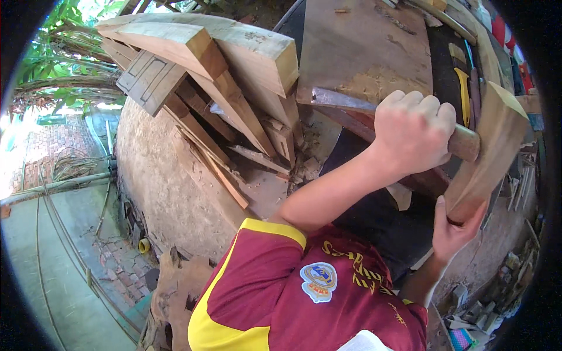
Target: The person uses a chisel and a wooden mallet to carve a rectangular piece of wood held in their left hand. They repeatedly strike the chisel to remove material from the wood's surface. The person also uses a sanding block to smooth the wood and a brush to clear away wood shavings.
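Observation:
My left hand (414, 128) is closed in a fist around a chisel (342, 99). The flat metal blade points left, and the thick round wooden handle comes out on the right. Under the blade lies a reddish-brown piece of wood (360, 124), partly hidden by my fist and forearm. My right hand (459, 231) grips the lower end of a thick pale wooden block (494, 137), thumb on one side and fingers on the other. The block stands tilted beside the handle's end; whether they touch I cannot tell.
A brown board (366, 52) lies beyond the blade. Several heavy timber beams (257, 55) lean at the left. A yellow-handled brush (462, 88) and other tools lie at the far right. Offcuts (486, 310) cover the ground at lower right, and a gnarled wood piece (175, 292) lies at lower left.

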A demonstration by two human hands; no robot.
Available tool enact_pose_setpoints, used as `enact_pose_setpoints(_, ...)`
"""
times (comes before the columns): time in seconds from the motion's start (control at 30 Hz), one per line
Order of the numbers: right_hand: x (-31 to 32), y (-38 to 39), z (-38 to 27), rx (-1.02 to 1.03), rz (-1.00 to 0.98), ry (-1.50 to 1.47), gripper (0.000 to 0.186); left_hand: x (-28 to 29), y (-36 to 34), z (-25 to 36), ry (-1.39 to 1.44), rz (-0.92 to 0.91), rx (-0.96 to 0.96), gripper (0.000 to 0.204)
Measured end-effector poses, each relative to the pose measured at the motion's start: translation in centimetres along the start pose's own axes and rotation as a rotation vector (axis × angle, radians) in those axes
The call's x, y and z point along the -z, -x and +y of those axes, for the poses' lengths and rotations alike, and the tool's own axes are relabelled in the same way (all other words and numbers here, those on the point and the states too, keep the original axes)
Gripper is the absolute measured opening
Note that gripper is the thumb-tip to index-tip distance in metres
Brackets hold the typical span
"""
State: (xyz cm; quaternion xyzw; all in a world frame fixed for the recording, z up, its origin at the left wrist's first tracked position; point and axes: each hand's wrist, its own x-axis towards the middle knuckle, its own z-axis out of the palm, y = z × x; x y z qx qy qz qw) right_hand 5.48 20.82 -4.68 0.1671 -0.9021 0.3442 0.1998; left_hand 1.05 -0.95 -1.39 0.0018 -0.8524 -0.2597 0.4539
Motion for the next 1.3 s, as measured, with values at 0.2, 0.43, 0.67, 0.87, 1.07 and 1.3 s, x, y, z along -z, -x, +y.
enact_pose_setpoints(0.2,-1.1,1.0,-0.7,-0.149,0.078,-0.183,0.091,0.4,-0.4,-0.2,0.006,-0.025,0.002,0.033)
enact_pose_setpoints(0.43,-2.2,1.2,-1.4,0.043,0.093,-0.052,0.086,0.1,-0.2,-0.8,-0.034,0.041,-0.035,0.032)
enact_pose_setpoints(0.67,-3.1,-0.7,-4.1,-0.211,0.428,-0.423,0.082,2.1,-1.1,-1.7,-0.028,-0.013,0.020,0.031)
enact_pose_setpoints(0.87,-2.7,2.1,-2.1,-0.094,0.066,-0.180,0.084,3.0,-0.4,-2.0,0.018,-0.085,0.035,0.032)
enact_pose_setpoints(1.07,-1.6,1.9,-0.7,-0.343,0.306,-0.490,0.081,2.9,0.2,0.7,0.141,-0.137,-0.020,0.027)
enact_pose_setpoints(1.3,-0.5,1.8,-1.6,-0.313,0.318,-0.608,0.092,-0.1,0.9,4.4,0.244,-0.212,-0.149,0.027)
